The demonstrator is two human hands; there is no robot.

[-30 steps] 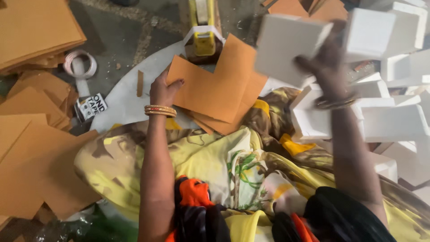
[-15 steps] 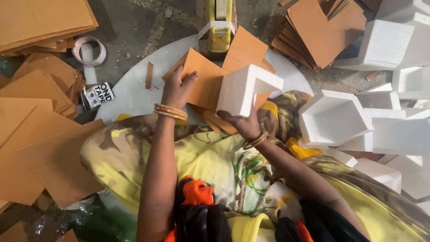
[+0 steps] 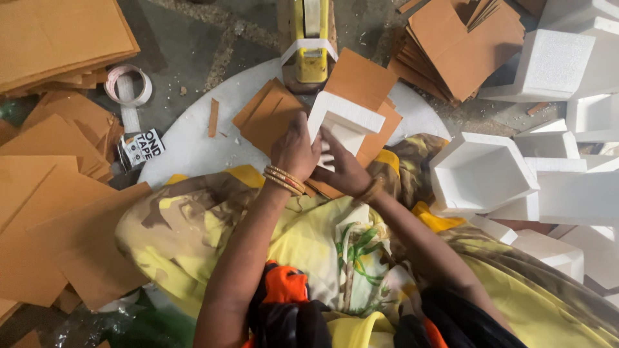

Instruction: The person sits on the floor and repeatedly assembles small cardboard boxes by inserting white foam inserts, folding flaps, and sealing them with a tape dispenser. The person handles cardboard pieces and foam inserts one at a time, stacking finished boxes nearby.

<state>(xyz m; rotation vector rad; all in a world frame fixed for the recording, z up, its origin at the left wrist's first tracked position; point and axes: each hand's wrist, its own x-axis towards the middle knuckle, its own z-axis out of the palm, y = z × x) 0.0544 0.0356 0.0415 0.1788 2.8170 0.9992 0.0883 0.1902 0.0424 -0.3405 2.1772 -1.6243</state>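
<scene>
**A:** What is held at the white round board [image 3: 187,145]?

**B:** A white foam box [image 3: 343,122] is gripped over the near middle of the board. The left hand [image 3: 295,149] is closed round the box's left wall, and gold bangles [image 3: 282,180] are worn at that wrist. The right hand [image 3: 342,169] is pressed against the box's lower front, its fingers [image 3: 330,143] spread on the foam.

**A:** And what is seen beneath the box?

**B:** Brown card pieces [image 3: 271,116] are laid on the board, touching the box; one square card [image 3: 358,78] is tilted just behind it. A yellow tape dispenser [image 3: 310,45] is stood at the board's far edge.

**A:** What is found around the board?

**B:** An open foam box [image 3: 480,171] is set just right of the board, with more foam boxes [image 3: 561,61] stacked beyond it. A fan of brown cards [image 3: 461,45] is piled at the board's far right. Left of the board, a tape roll [image 3: 127,87] is lain on the floor, and card sheets [image 3: 58,35] are heaped well beyond. Yellow patterned cloth [image 3: 193,225] is draped over the board's near edge
</scene>
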